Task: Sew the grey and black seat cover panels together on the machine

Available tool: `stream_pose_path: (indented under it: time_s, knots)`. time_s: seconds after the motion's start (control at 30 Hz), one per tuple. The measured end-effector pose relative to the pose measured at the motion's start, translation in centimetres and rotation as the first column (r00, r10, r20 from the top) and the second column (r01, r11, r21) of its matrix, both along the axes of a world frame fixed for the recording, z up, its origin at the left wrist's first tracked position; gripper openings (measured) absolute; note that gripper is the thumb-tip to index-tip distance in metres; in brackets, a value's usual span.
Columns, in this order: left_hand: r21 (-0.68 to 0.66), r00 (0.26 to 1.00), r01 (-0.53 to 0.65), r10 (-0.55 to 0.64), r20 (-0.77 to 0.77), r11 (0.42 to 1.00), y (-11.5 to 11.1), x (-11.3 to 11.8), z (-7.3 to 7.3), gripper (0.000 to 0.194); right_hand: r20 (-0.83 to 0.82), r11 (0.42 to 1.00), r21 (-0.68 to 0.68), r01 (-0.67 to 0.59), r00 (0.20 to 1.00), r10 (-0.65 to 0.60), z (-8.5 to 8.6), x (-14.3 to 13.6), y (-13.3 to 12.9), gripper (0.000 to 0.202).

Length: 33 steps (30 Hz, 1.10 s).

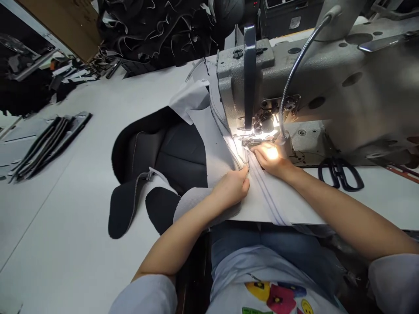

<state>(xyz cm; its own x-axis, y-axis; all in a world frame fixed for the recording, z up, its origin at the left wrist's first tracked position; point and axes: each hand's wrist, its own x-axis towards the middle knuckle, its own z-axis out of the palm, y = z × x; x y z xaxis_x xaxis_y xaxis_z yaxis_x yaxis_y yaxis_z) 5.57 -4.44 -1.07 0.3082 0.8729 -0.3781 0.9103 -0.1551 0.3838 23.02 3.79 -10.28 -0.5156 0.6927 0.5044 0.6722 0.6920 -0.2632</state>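
Centre of frame: left hand [233, 185], grip pinching edge of grey-backed fabric [214, 150]; right hand [271, 159] at white tape [266, 192], grip indeterminable

The scene is seen through a single camera worn on the person's head, aimed forward and steeply down. The near edge is filled by a white shirt with a colourful print [275, 296], viewed from above. The left hand [231, 186] and the right hand [269, 159] are framed at close range near the middle. The right side is largely taken up by a grey metal sewing machine [229, 98]. A broad white tabletop [65, 209] is spread across the left, and a heap of black fabric pieces [157, 32] is cropped at the far edge.
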Motion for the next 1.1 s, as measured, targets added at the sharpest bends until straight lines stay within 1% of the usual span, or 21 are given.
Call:
stream_pose_path:
  time_s: [0.07, 0.1, 0.2, 0.27, 0.4, 0.5, 0.6, 0.7, 0.8, 0.9, 0.97, 1.1]
  knots:
    - [-0.026, 0.997, 0.008, -0.006, 0.077, 1.0, 0.2, -0.1, -0.1, 0.044, 0.001, 0.999, 0.005, 0.041, 0.999, -0.041, 0.0, -0.3, -0.2, 0.032]
    - [-0.031, 0.994, 0.012, -0.009, 0.111, 0.999, 0.3, -0.1, -0.1, 0.042, -0.008, 0.999, 0.0, 0.042, 0.999, -0.042, 0.0, -0.6, -0.3, 0.03]
    - [-0.041, 0.99, 0.008, -0.002, 0.145, 0.999, 0.3, -0.1, -0.2, 0.041, -0.084, 0.999, -0.031, -0.029, 0.996, 0.026, -0.1, -1.4, -0.8, 0.028]
    - [-0.039, 0.992, -0.001, 0.006, 0.123, 0.999, 0.2, 0.1, -0.2, 0.041, -0.13, 0.997, -0.043, -0.069, 0.99, 0.063, -0.2, -1.8, -1.1, 0.028]
    - [-0.022, 0.999, -0.008, 0.009, 0.048, 1.0, 0.4, 0.5, 0.0, 0.04, -0.131, 0.996, -0.049, -0.079, 0.989, 0.072, -0.2, -1.7, -1.5, 0.03]
    - [0.016, 1.0, -0.018, 0.017, 0.011, 1.0, 1.3, 0.7, -0.1, 0.039, -0.142, 0.994, -0.054, -0.092, 0.986, 0.083, -0.1, -1.3, -1.4, 0.031]
    - [0.065, 0.999, -0.005, 0.007, -0.034, 0.998, 2.3, 0.9, -0.2, 0.037, -0.164, 0.995, -0.072, -0.074, 0.985, 0.062, -0.2, -1.0, -1.3, 0.031]
    - [0.071, 0.995, 0.036, -0.029, -0.098, 0.997, 3.1, 1.1, -0.3, 0.036, -0.126, 0.993, -0.072, -0.092, 0.989, 0.082, -0.1, -0.9, -1.2, 0.032]
    - [0.096, 0.992, 0.061, -0.05, -0.116, 0.994, 3.7, 1.0, -0.6, 0.036, -0.051, 0.994, -0.063, -0.091, 0.995, 0.088, 0.0, -1.0, -1.0, 0.033]
    - [0.146, 0.986, 0.108, -0.087, -0.144, 0.983, 4.2, 0.7, -1.2, 0.035, 0.01, 0.998, -0.013, -0.057, 0.998, 0.058, 0.0, -1.2, -0.6, 0.033]
    - [0.165, 0.982, 0.127, -0.1, -0.16, 0.978, 4.7, 0.6, -1.5, 0.035, 0.012, 0.998, 0.026, -0.057, 0.998, 0.057, -0.2, -1.3, -0.3, 0.035]
    - [0.189, 0.987, 0.065, -0.035, -0.156, 0.98, 5.5, 0.5, -1.7, 0.033, -0.078, 0.996, 0.019, -0.082, 0.993, 0.083, -0.2, -1.3, -0.2, 0.038]
